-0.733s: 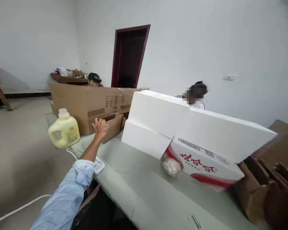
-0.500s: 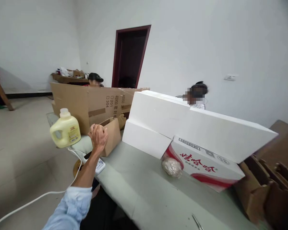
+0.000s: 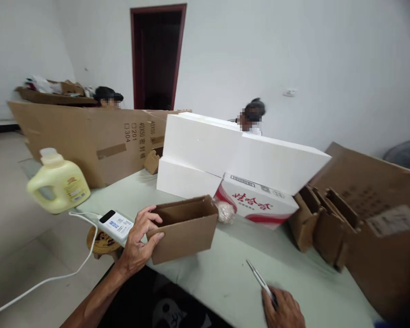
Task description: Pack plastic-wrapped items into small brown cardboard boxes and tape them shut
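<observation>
My left hand pinches the near-left end of a small open cardboard box, thumb on the outer face and fingers at the rim. The box is tilted just above the table's front part, its open top facing up; its inside looks bare where it shows. At the lower right, my right hand is closed over the back end of slim metal tweezers, whose tip points away to the upper left. A crumpled clear plastic ball lies behind the cardboard box.
White foam boxes stand stacked on a red-and-white carton. Small cardboard boxes and a large carton are at right. A yellow jug, a white device with a cable and another large carton stand left. Two people sit behind.
My left hand has brought the cardboard box from the table's left side toward me and rightward. My right hand has come into view at the tweezers. The view has turned right.
</observation>
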The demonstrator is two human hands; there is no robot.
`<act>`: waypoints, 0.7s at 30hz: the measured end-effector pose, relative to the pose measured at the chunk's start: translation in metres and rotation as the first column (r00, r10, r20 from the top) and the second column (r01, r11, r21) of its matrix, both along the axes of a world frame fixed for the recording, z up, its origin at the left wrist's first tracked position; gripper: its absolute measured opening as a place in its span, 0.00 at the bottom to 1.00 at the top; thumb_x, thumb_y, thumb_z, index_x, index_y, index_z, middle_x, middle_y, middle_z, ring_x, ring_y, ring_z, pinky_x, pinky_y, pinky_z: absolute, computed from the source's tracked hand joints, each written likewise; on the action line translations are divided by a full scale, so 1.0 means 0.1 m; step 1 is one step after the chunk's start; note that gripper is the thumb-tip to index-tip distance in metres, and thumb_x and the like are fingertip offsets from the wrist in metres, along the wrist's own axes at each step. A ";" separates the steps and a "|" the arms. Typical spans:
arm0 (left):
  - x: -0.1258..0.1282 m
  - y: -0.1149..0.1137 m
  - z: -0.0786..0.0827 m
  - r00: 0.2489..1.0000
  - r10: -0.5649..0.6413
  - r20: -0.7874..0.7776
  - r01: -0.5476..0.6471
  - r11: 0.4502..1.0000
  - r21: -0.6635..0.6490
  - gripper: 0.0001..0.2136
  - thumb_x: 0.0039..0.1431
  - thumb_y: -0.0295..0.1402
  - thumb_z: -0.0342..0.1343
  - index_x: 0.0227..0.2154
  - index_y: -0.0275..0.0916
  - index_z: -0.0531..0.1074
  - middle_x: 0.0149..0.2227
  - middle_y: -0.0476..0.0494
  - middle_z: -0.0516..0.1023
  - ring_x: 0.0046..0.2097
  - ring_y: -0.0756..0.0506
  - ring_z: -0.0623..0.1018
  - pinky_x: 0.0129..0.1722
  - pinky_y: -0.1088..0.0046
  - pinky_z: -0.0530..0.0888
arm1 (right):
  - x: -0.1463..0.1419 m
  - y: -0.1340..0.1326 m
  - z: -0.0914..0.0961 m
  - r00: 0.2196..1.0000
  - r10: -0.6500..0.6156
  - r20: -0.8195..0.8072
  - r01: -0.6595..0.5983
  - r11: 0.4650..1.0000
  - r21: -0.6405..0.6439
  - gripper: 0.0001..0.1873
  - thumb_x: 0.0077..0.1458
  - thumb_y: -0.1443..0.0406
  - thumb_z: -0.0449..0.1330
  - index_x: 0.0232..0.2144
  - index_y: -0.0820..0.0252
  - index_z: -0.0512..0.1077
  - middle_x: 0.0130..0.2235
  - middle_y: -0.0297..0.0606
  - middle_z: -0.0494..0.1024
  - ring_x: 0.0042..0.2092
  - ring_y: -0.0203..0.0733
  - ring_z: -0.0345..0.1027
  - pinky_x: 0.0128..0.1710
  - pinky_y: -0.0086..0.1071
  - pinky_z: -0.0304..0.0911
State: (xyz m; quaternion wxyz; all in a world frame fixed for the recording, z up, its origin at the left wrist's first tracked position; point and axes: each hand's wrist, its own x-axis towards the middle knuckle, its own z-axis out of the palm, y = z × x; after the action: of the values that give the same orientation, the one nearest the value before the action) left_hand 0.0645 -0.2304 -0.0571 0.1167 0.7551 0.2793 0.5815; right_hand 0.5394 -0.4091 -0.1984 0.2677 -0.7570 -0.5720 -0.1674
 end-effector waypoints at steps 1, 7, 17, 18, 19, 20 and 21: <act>0.03 -0.01 -0.03 0.996 -0.082 -0.019 0.082 0.997 -0.014 0.07 0.69 0.24 0.58 0.36 0.43 0.71 0.47 0.41 0.79 0.66 0.35 0.72 0.63 0.49 0.73 | -0.08 0.03 0.05 0.999 -0.027 -0.045 0.027 1.000 0.013 0.20 0.67 0.51 0.55 0.39 0.57 0.80 0.38 0.50 0.82 0.41 0.60 0.76 0.47 0.53 0.72; 0.07 0.00 -0.10 0.897 -0.421 -0.135 0.405 0.905 -0.132 0.08 0.69 0.22 0.59 0.35 0.41 0.74 0.58 0.36 0.78 0.76 0.33 0.63 0.71 0.45 0.68 | -0.84 0.27 0.51 0.781 0.232 -0.579 -0.264 0.964 0.031 0.47 0.61 0.47 0.66 0.75 0.50 0.55 0.74 0.49 0.63 0.72 0.60 0.62 0.68 0.57 0.63; -0.23 0.10 0.28 0.709 -0.566 -0.421 0.422 0.818 -0.390 0.07 0.70 0.31 0.61 0.35 0.41 0.83 0.70 0.38 0.73 0.78 0.30 0.57 0.73 0.44 0.64 | -1.59 0.41 0.86 0.581 0.327 -0.745 -0.468 0.883 0.023 0.63 0.51 0.57 0.73 0.79 0.52 0.44 0.70 0.48 0.67 0.68 0.61 0.66 0.66 0.53 0.70; -0.23 0.12 0.34 0.707 -0.536 -0.461 0.383 0.839 -0.387 0.11 0.72 0.32 0.58 0.35 0.41 0.83 0.69 0.37 0.74 0.77 0.30 0.60 0.72 0.45 0.66 | -1.62 0.39 0.86 0.591 0.328 -0.737 -0.451 0.892 0.035 0.63 0.52 0.58 0.73 0.79 0.53 0.43 0.71 0.49 0.66 0.69 0.61 0.65 0.67 0.53 0.68; -0.22 0.15 0.40 0.704 -0.504 -0.500 0.347 0.859 -0.377 0.14 0.75 0.32 0.54 0.34 0.40 0.83 0.68 0.37 0.75 0.74 0.31 0.64 0.71 0.46 0.67 | -1.65 0.37 0.87 0.599 0.327 -0.731 -0.438 0.898 0.043 0.63 0.52 0.58 0.73 0.79 0.54 0.42 0.71 0.50 0.65 0.70 0.61 0.64 0.69 0.53 0.67; -0.20 0.17 0.46 0.698 -0.476 -0.536 0.318 0.876 -0.363 0.17 0.77 0.32 0.50 0.35 0.40 0.83 0.66 0.36 0.77 0.72 0.32 0.68 0.69 0.47 0.69 | -1.67 0.35 0.87 0.604 0.324 -0.728 -0.428 0.902 0.046 0.63 0.53 0.58 0.73 0.79 0.54 0.42 0.72 0.50 0.63 0.71 0.61 0.62 0.70 0.52 0.65; -0.18 0.19 0.50 0.688 -0.454 -0.565 0.299 0.888 -0.349 0.18 0.78 0.33 0.49 0.37 0.39 0.84 0.65 0.35 0.78 0.69 0.33 0.71 0.67 0.48 0.71 | -1.69 0.33 0.88 0.609 0.320 -0.726 -0.421 0.906 0.046 0.62 0.53 0.58 0.72 0.79 0.54 0.42 0.73 0.51 0.63 0.72 0.61 0.61 0.70 0.52 0.64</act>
State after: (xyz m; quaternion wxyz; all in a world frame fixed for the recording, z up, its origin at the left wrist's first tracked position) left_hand 0.0470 -0.2111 -0.0071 0.2197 0.9282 0.2047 0.2198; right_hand 0.3702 -0.3757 -0.1106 0.4487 -0.6416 -0.5746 0.2385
